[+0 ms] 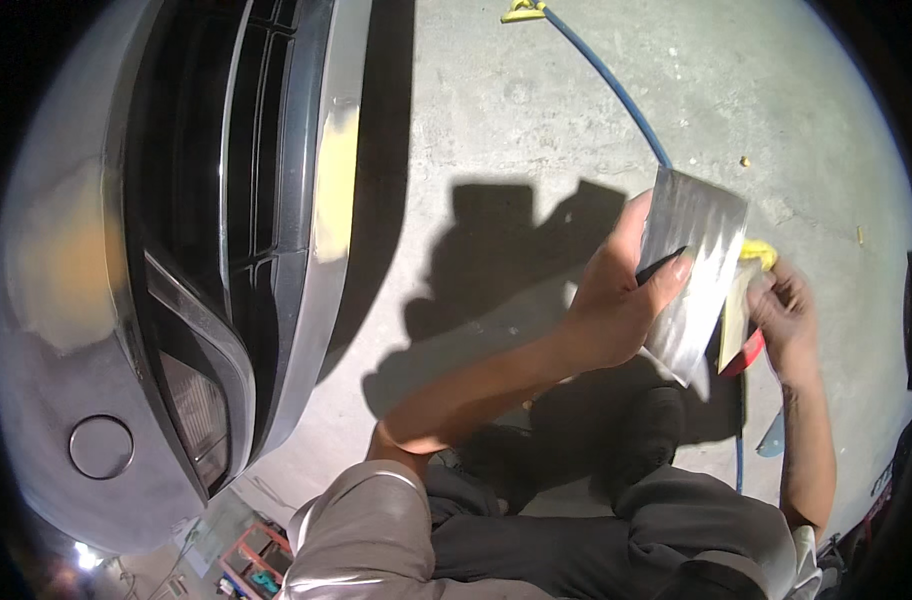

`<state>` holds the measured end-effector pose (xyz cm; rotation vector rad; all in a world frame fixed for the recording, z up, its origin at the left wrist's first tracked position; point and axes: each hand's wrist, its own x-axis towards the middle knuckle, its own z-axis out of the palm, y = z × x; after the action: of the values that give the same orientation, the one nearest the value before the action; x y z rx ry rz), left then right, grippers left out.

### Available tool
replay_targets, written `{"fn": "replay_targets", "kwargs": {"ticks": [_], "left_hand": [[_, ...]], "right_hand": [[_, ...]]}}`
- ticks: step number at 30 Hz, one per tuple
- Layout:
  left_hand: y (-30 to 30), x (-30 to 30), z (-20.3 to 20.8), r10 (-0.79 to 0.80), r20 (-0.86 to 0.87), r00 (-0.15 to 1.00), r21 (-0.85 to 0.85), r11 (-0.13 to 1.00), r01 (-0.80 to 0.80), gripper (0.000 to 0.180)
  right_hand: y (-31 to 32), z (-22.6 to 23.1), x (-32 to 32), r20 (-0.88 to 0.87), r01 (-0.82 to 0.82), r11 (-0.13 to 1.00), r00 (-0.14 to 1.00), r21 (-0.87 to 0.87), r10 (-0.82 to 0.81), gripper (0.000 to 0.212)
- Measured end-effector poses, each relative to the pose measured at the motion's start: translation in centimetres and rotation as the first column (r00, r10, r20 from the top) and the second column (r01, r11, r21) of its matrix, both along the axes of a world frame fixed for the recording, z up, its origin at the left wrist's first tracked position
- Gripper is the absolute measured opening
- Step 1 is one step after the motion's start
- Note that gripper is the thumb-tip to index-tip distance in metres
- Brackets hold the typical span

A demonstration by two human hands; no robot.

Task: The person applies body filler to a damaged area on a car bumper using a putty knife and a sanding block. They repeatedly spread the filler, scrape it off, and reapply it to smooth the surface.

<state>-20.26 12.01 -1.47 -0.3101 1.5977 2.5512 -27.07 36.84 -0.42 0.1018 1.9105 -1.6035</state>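
Note:
My left hand [626, 285] grips a shiny metal plate [698, 235], thumb across its face and the other fingers mostly hidden behind. Close by on the right, my right hand [788, 315] is closed on a thin cream-coloured flat piece [734, 318], held near the plate's edge. A bright yellow lump [758, 252] shows above its fingers, and a red rounded part [744, 354] below; I cannot tell how these join the flat piece. To the left is a grey car bumper [321, 330] with a yellow filler patch [336, 190] on its edge.
Another yellowish patch [71, 265] marks the car's grey body panel. A blue hose [611, 85] crosses the concrete floor [806, 90] from a yellow fitting [522, 12] and passes behind the plate. Near the lower left stands a red-framed rack [251, 560]. My bent legs [546, 545] are below my hands.

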Motion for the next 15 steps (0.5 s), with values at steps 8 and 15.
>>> {"fn": "replay_targets", "kwargs": {"ticks": [8,15], "left_hand": [[1.2,-0.3,-1.7,-0.012,-0.091,0.996,0.029,0.999,0.015,0.062],[1.7,-0.3,-1.4,-0.02,-0.035,0.999,-0.05,0.999,0.019,0.063]], "right_hand": [[0.6,-1.8,0.0,0.039,0.161,0.983,0.987,-0.091,-0.158,0.053],[0.2,-2.0,-0.8,0.074,0.086,0.99,0.993,0.108,-0.094,0.052]]}}
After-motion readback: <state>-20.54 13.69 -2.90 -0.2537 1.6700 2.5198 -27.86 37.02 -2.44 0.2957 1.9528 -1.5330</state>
